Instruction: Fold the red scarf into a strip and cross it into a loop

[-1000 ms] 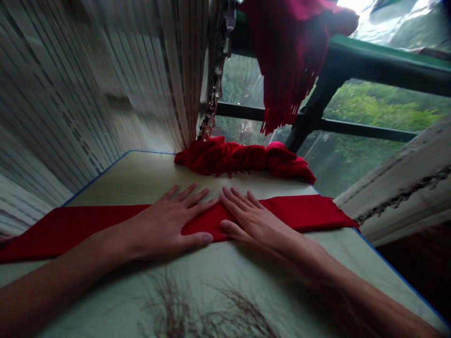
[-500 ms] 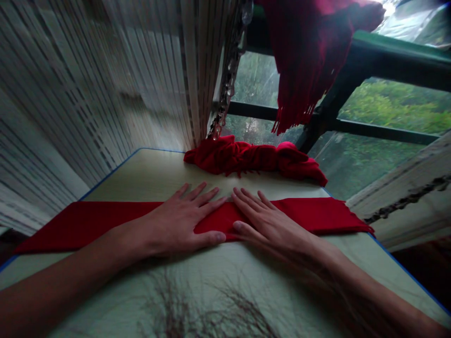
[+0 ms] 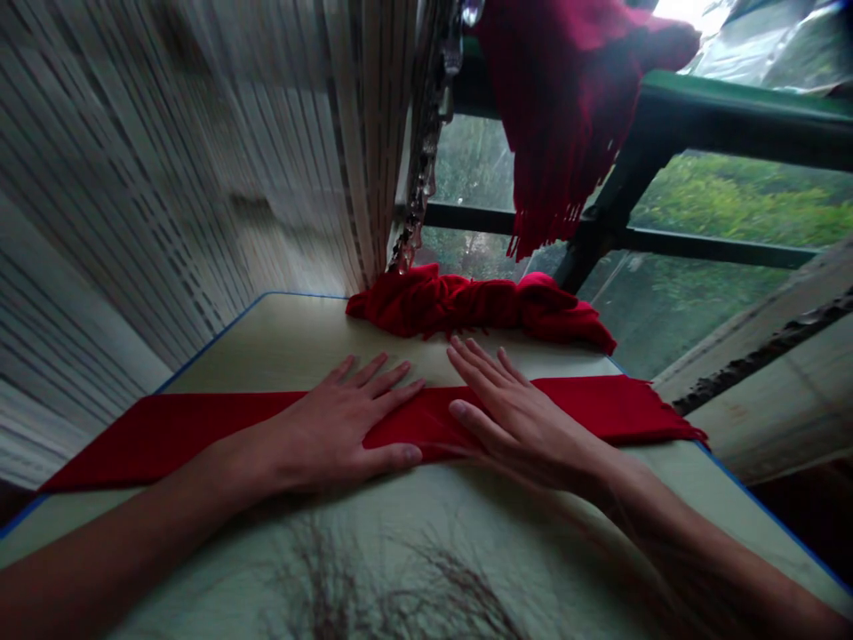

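Note:
A long flat band of red cloth lies folded across the pale table, its frayed end at the right. My left hand rests palm down on the band, fingers spread, with the fingertips near its far edge. My right hand lies flat on the band too, its fingers reaching past that edge onto the tabletop. Neither hand grips the cloth. A small gap separates the hands. Just beyond them, a bunched red cloth sits along the table's far side.
The table has a blue edge and a pale green top. A striped curtain hangs at the left with a beaded string beside it. A fringed red scarf hangs from a green-topped window rail.
My right hand has slid farther up and right, its fingertips now beyond the band's far edge. The gap between my hands has widened. The view has shifted slightly.

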{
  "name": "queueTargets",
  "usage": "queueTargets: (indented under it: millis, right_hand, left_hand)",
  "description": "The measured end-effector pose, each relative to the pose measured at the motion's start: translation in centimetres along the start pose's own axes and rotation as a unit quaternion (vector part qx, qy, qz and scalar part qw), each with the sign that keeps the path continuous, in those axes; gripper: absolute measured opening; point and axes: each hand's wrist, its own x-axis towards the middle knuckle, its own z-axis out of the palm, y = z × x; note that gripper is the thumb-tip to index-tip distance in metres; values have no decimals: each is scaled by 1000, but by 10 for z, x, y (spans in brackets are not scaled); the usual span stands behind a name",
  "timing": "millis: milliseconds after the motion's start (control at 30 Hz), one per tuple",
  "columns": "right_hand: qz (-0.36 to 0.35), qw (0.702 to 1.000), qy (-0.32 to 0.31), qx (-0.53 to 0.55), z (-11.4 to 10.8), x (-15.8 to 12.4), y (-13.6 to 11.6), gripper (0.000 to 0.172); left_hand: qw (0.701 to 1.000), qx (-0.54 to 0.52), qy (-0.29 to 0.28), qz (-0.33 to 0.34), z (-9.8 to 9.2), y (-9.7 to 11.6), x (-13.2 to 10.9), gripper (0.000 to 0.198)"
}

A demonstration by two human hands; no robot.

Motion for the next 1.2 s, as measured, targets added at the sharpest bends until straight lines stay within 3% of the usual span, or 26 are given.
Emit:
queueTargets:
  millis: [200,400,533,633,733,867,1100,1200]
  right_hand:
    - [1,998,-57,-11,8,1,0,81]
    - [-1,999,-52,-15,12,1,3,82]
    - [-3,999,-50,-16,13,2,5,83]
    - [-5,999,-47,-11,14,3,6,83]
    - [-11,999,-42,6,14,3,6,83]
    - [-15,999,-27,28,10,1,6,78]
    - [-3,1000,11,14,6,0,8,73]
    - [-10,1000,-11,7,9,0,10,76]
  left_hand:
    - [1000,7,-9,-13,-1,1,1,90]
    - [999,-35,-12,3,-14,-2,4,86]
    - [997,-57,56,-4,-26,4,19,72]
    - [993,-56,101,-1,-24,11,33,63]
    - [996,-47,76,21,-12,14,37,61]
    - [999,-27,34,25,-2,12,32,74]
    - [999,-17,21,28,-2,12,27,84]
    - [999,-20,13,27,-3,14,27,89]
